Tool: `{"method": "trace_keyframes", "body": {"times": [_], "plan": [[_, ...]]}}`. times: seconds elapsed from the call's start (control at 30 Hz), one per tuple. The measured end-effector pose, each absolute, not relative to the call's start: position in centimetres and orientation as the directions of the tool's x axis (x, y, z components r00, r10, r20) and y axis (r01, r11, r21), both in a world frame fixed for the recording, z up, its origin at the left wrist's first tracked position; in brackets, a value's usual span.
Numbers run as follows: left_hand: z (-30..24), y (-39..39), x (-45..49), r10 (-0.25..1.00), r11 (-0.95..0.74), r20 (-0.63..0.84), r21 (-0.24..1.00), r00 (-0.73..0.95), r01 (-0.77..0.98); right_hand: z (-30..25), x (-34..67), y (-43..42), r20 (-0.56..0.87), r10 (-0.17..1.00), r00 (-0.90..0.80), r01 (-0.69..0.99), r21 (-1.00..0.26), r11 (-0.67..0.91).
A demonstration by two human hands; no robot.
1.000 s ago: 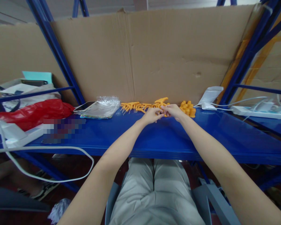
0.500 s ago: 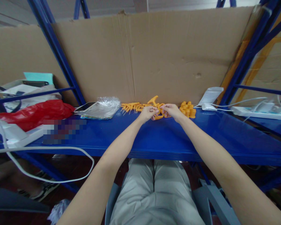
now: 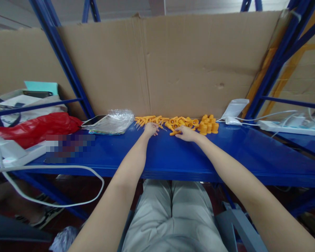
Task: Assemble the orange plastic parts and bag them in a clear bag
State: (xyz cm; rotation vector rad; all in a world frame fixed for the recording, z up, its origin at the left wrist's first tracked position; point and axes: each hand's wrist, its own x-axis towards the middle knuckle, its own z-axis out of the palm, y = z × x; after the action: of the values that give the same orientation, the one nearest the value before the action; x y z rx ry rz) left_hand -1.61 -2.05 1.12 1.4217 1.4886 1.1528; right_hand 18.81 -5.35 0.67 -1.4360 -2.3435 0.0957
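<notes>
On the blue shelf (image 3: 173, 157), against the cardboard, lies a row of small orange plastic pieces (image 3: 147, 120). Right of it is a loose heap of orange pieces (image 3: 182, 122), then a cluster of upright orange caps (image 3: 208, 126). My left hand (image 3: 151, 128) lies low on the shelf, fingers stretched toward the right end of the row, holding nothing that I can see. My right hand (image 3: 186, 133) lies flat just in front of the heap. Its fingertips touch a single orange piece (image 3: 174, 133) on the shelf.
A phone (image 3: 94, 119) and a crumpled clear plastic bag (image 3: 115, 120) lie left of the pieces, with a red bag (image 3: 36, 127) further left. A white pouch (image 3: 235, 107), cables and a power strip (image 3: 291, 126) are on the right. A cardboard sheet (image 3: 173, 63) backs the shelf.
Both hands were together, pinching an orange piece above the heap. They have since lowered and parted: the left hand moved left toward the row, the right hand dropped flat onto the shelf.
</notes>
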Motion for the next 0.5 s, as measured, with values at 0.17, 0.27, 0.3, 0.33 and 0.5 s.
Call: {"method": "trace_keyframes", "body": {"times": [0.17,0.27,0.3,0.33,0.5], "plan": [[1.0,-1.7,-1.8,0.988,0.007,0.046,0.938,-0.144,0.348,-0.3,18.9,-4.5,0.281,0.85,-0.446,0.837,-0.206,0.507],[1.0,-1.5,-1.9,0.988,0.017,0.037,0.941,-0.152,0.337,-0.5,18.9,-4.3,0.269,0.855,-0.443,0.847,-0.188,0.497],[1.0,-1.4,-1.9,0.988,0.021,0.032,0.943,-0.153,0.331,-0.4,18.9,-4.4,0.266,0.858,-0.44,0.851,-0.182,0.492],[0.9,-1.3,-1.9,0.988,0.025,0.027,0.945,-0.154,0.327,-0.3,18.9,-4.6,0.258,0.861,-0.437,0.856,-0.173,0.487],[0.8,-0.9,-2.1,0.987,0.039,0.001,0.969,-0.16,0.246,0.9,18.7,-5.8,0.202,0.876,-0.438,0.876,-0.124,0.467]]}}
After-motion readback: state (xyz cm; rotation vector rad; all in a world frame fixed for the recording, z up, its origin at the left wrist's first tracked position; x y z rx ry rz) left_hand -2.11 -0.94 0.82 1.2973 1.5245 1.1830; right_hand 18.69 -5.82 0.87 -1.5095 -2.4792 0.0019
